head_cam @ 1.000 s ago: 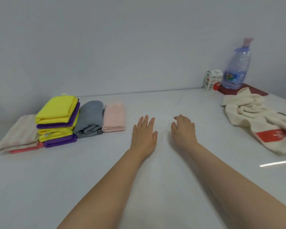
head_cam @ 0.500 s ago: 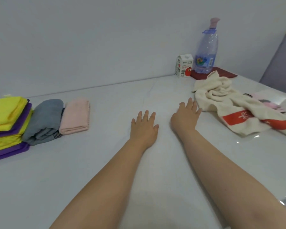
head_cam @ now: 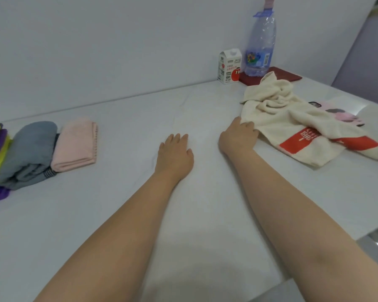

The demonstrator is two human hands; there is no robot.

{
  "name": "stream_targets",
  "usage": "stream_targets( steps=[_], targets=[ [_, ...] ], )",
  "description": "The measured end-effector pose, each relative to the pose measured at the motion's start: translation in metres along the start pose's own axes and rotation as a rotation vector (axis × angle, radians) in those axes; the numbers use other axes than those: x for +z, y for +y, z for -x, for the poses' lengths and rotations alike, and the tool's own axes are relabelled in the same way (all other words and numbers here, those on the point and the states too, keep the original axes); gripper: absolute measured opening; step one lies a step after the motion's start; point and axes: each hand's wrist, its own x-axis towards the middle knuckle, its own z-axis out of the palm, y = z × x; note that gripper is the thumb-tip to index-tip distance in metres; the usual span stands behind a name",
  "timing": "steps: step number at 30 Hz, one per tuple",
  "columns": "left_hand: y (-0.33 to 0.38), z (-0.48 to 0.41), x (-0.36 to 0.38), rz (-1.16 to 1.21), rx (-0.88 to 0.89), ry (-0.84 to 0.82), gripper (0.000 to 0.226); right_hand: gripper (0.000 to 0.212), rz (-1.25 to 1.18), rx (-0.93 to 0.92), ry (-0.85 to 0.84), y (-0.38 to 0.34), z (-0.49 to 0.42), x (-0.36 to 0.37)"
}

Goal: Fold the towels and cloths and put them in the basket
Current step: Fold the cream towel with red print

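Grasping the edge of the crumpled cream terry towel [head_cam: 277, 114] with the curled right hand [head_cam: 237, 138]; resting the left hand [head_cam: 175, 155] flat, released, on the smooth white table [head_cam: 129, 131].

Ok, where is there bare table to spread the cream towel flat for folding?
The widest bare stretch of table lies between the pink folded cloth and the cream towel, around the left hand and on towards the near edge. Crowded: far right, with that towel, carton and bottle; far left, with the grey folded towel.
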Motion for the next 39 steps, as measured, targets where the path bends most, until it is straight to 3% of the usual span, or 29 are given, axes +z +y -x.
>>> stream_targets(
  steps=[4,7,10,12,13,15,17,19,21,24,26,28,31,33,34,37,39],
  targets=[
    [-0.001,0.001,-0.002,0.061,-0.069,0.093,0.051,0.027,-0.2,-0.191,0.114,-0.018,0.027,-0.008],
    [-0.007,0.003,-0.008,0.238,-0.151,0.187,0.048,0.03,-0.349,-0.401,0.165,-0.029,0.045,-0.014],
    [-0.01,0.006,-0.012,0.392,-0.214,0.237,0.047,0.032,-0.466,-0.631,0.462,-0.035,0.06,-0.021],
    [-0.011,0.008,-0.012,0.433,-0.217,0.25,0.046,0.031,-0.479,-0.607,0.677,-0.033,0.058,-0.026],
    [-0.013,0.009,-0.013,0.454,-0.221,0.256,0.046,0.032,-0.421,-0.572,0.679,-0.031,0.055,-0.027],
    [-0.014,0.009,-0.013,0.522,-0.238,0.269,0.045,0.043,-0.23,-0.38,0.461,-0.022,0.044,-0.026],
    [-0.014,0.01,-0.014,0.613,-0.256,0.276,0.044,0.058,-0.088,-0.153,0.123,-0.008,0.035,-0.021],
    [-0.015,0.012,-0.015,0.74,-0.274,0.29,0.043,0.06,-0.023,-0.032,-0.082,0.001,0.031,-0.016],
    [-0.017,0.014,-0.018,0.873,-0.287,0.323,0.041,0.054,0.019,-0.056,-0.085,-0.002,0.034,-0.013],
    [-0.026,0.012,-0.027,1.064,-0.298,0.243,0.037,0.047,-0.013,-0.282,-0.038,-0.023,0.054,-0.013],
    [-0.039,0.012,-0.039,1.282,-0.37,0.173,0.034,0.039,-0.237,-0.435,-0.027,-0.04,0.075,-0.021],
    [-0.056,0.014,-0.05,1.42,-0.462,0.207,0.033,0.033,-0.556,-0.577,0.052,-0.054,0.094,-0.032],
    [-0.076,0.021,-0.057,1.285,-0.425,0.26,0.033,0.038,-0.766,-0.755,0.378,-0.066,0.113,-0.042],
    [-0.079,0.028,-0.057,1.049,-0.305,0.199,0.037,0.038,-0.624,-0.735,0.523,-0.069,0.112,-0.034],
    [-0.08,0.03,-0.056,0.902,-0.248,0.15,0.04,0.036,-0.503,-0.694,0.502,-0.071,0.109,-0.026],
    [-0.08,0.034,-0.053,0.537,-0.136,0.062,0.042,0.036,-0.181,-0.511,0.146,-0.069,0.102,-0.008],
    [-0.081,0.035,-0.057,0.465,-0.12,0.076,0.026,0.038,-0.098,-0.545,0.099,-0.063,0.105,-0.008]
  ],
)
